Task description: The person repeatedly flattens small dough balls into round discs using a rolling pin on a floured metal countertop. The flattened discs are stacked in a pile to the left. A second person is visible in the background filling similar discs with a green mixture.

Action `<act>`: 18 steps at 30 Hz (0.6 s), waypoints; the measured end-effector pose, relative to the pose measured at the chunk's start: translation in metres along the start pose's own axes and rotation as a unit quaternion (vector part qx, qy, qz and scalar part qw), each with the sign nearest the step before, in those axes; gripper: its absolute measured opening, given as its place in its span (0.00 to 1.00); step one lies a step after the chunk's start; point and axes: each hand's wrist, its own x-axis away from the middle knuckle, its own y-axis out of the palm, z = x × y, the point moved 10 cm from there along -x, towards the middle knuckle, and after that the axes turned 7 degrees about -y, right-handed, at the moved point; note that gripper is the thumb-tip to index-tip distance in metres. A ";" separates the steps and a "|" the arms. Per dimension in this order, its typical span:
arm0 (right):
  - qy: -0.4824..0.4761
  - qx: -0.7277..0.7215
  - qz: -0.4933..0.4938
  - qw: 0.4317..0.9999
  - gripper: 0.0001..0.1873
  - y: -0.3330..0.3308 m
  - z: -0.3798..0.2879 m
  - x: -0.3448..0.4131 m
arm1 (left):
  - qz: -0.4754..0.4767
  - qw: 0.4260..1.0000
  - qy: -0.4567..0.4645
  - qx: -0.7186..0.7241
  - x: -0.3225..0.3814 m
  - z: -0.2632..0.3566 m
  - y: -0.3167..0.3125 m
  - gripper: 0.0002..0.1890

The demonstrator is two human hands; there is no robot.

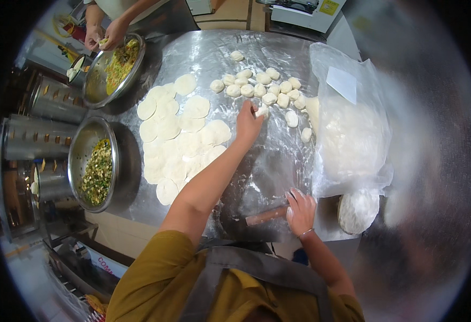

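Observation:
My left hand (249, 118) reaches across the steel table, its fingers and thumb closed about a dough ball (262, 111). Just beyond it lies a cluster of floured dough balls (247, 90). Near the table's front edge, my right hand (302, 211) covers the right end of a short wooden rolling pin (265, 216), which lies tilted on the steel. Left of my left arm, thin round dough wrappers (167, 126) overlap in a broad patch, some hidden behind the forearm.
A clear plastic bag (352, 137) of dough or flour sits right, above a flour container (358, 213). Two steel bowls, one with chopped green filling (97, 173), one with yellowish filling (122, 64), stand left. Another person's hands (108, 36) hold a dough piece over the far bowl.

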 end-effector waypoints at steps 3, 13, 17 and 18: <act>0.001 -0.005 0.003 1.000 0.29 -0.004 -0.001 -0.003 | -0.067 0.997 0.042 0.008 0.024 -0.002 0.003 0.12; 0.031 0.023 -0.058 0.998 0.30 0.001 -0.014 -0.008 | -0.248 0.954 0.077 -0.152 0.124 -0.020 0.018 0.11; 0.068 0.067 -0.041 0.995 0.30 0.002 -0.018 -0.061 | -0.298 0.946 0.072 -0.108 0.220 -0.021 0.011 0.15; 0.066 0.082 -0.015 0.994 0.29 0.001 -0.012 -0.090 | -0.276 0.951 0.071 -0.124 0.211 -0.020 0.009 0.15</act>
